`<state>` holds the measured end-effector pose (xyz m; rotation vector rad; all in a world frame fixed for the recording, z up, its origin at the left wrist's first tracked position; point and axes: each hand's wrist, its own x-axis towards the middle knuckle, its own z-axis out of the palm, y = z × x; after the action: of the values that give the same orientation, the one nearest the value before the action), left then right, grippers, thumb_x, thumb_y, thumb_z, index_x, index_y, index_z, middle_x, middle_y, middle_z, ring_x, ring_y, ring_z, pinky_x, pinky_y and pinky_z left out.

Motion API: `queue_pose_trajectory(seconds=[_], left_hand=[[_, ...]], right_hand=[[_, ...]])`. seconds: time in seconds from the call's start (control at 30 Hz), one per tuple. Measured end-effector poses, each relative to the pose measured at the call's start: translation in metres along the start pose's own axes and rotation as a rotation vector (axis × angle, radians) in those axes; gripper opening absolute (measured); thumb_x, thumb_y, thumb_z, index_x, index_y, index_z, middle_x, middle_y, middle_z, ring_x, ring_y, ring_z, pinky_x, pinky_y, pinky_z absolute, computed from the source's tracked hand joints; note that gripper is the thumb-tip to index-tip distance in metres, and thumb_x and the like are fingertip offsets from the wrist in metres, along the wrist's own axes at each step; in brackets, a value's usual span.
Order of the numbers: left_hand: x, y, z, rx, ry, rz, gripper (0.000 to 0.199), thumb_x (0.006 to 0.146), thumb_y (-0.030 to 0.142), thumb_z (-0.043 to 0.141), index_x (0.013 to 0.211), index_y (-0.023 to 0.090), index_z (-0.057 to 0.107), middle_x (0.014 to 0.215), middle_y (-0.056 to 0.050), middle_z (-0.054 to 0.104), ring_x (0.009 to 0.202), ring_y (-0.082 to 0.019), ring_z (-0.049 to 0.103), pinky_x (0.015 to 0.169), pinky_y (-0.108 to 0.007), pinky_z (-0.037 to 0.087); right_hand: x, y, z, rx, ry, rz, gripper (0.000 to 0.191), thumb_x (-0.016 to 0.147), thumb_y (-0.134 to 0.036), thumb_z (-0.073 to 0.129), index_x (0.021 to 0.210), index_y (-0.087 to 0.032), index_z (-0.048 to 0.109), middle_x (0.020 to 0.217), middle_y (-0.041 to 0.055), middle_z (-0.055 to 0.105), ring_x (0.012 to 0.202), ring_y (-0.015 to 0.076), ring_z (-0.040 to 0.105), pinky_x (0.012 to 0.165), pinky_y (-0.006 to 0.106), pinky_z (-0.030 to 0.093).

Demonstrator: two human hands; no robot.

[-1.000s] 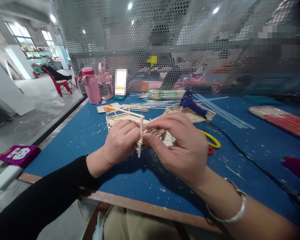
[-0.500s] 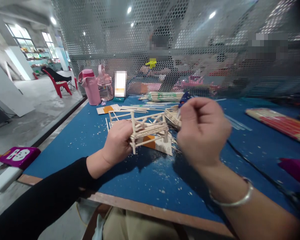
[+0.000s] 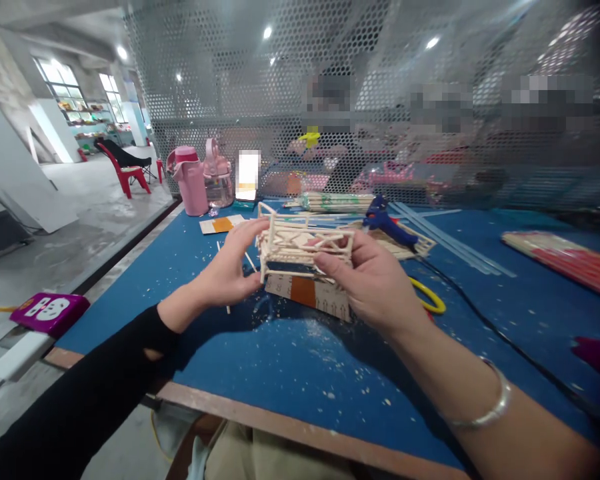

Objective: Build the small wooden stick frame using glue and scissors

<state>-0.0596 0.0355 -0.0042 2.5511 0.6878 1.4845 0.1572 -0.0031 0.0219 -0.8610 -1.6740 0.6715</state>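
Between my hands, above the blue table, is a small frame of pale wooden sticks [image 3: 305, 247]. My left hand [image 3: 225, 270] grips its left end, thumb low and fingers at the upper edge. The right end is pinched by my right hand [image 3: 375, 277], with the thumb on the near side. Below the frame lies a printed card with an orange patch [image 3: 304, 291]. A blue glue gun [image 3: 391, 225] rests behind my right hand on a flat stick piece [image 3: 425, 245].
Blue table [image 3: 280, 367] with scattered crumbs. Behind stand a pink jug [image 3: 193, 183], a bottle [image 3: 219, 180] and a lit phone [image 3: 247, 175] before a mesh screen. Yellow-handled tool [image 3: 433, 299], black cord [image 3: 495, 327] and stick pack [image 3: 563, 260] at right. Purple power strip [image 3: 50, 313] at left.
My right hand has come down and left from its raised position and taken hold of the frame's right end. The left hand's fingers have shifted to the frame's left end. The glue gun now shows.
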Motion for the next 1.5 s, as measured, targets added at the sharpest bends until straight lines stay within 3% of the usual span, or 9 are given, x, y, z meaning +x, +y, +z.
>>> queue_pose_trajectory(seconds=[0.07,0.17,0.27,0.53,0.8,1.1,1.37,1.5], left_hand=[[0.0,-0.005,-0.007,-0.211,0.001,-0.165,0.048,0.08,0.027,0.06,0.128,0.02,0.055,0.138,-0.016,0.055,0.13,-0.027,0.049,0.107,-0.051,0.039],[0.002,0.004,-0.011,-0.609,0.021,-0.393,0.034,0.085,0.034,0.056,0.116,0.023,0.066,0.136,-0.009,0.058,0.133,-0.028,0.046,0.109,-0.049,0.036],[0.007,0.022,-0.007,-0.827,-0.114,-0.525,0.029,0.081,0.039,0.066,0.102,0.021,0.074,0.133,-0.008,0.061,0.129,-0.029,0.05,0.108,-0.044,0.038],[0.011,0.035,-0.001,-0.723,0.04,-0.665,0.021,0.071,0.037,0.076,0.077,0.017,0.076,0.105,-0.008,0.074,0.104,-0.023,0.064,0.096,-0.038,0.046],[0.009,0.03,0.004,-0.814,0.027,-0.708,0.016,0.07,0.025,0.069,0.081,0.016,0.073,0.081,-0.004,0.074,0.079,-0.016,0.065,0.086,-0.034,0.047],[0.013,0.045,0.016,-0.922,0.351,-0.906,0.006,0.058,0.018,0.068,0.062,0.015,0.065,0.066,0.0,0.067,0.067,-0.011,0.057,0.073,-0.025,0.044],[0.012,0.044,0.013,-0.853,0.294,-0.909,0.003,0.06,0.016,0.06,0.058,0.016,0.062,0.051,0.005,0.05,0.049,-0.007,0.036,0.052,-0.023,0.032],[0.012,0.039,0.012,-0.888,0.273,-0.87,0.008,0.064,0.017,0.06,0.063,0.016,0.068,0.056,0.002,0.058,0.053,-0.008,0.045,0.058,-0.022,0.039]], right_hand=[[0.001,0.0,-0.003,-0.059,0.041,-0.011,0.017,0.076,-0.032,0.069,0.084,-0.02,0.059,0.08,0.0021,0.071,0.075,0.0162,0.066,0.071,0.033,0.054],[-0.001,-0.001,0.0,-0.074,0.034,0.026,0.018,0.076,-0.035,0.069,0.082,-0.02,0.059,0.081,0.0027,0.07,0.076,0.0173,0.065,0.073,0.035,0.053],[-0.006,-0.003,0.007,-0.005,-0.023,0.088,0.021,0.076,-0.038,0.068,0.085,-0.021,0.059,0.086,0.0036,0.071,0.079,0.0187,0.066,0.074,0.036,0.054],[-0.008,-0.004,0.015,-0.019,0.019,0.063,0.015,0.077,-0.03,0.067,0.086,-0.022,0.059,0.091,0.0034,0.072,0.084,0.0199,0.067,0.081,0.04,0.054],[-0.012,-0.009,0.024,-0.046,0.078,0.033,0.012,0.077,-0.027,0.066,0.085,-0.022,0.059,0.096,0.0029,0.073,0.087,0.019,0.068,0.082,0.038,0.054],[-0.014,-0.008,0.026,-0.061,0.078,0.053,0.014,0.077,-0.03,0.066,0.086,-0.021,0.059,0.087,0.0023,0.072,0.077,0.0173,0.066,0.073,0.034,0.053],[-0.012,-0.008,0.024,-0.017,0.082,0.085,0.015,0.077,-0.03,0.067,0.086,-0.022,0.059,0.089,0.0019,0.073,0.08,0.0176,0.067,0.074,0.035,0.055],[-0.01,-0.005,0.021,0.008,0.1,0.087,0.016,0.075,-0.031,0.07,0.081,-0.023,0.057,0.087,0.0009,0.072,0.08,0.0173,0.068,0.078,0.036,0.055]])
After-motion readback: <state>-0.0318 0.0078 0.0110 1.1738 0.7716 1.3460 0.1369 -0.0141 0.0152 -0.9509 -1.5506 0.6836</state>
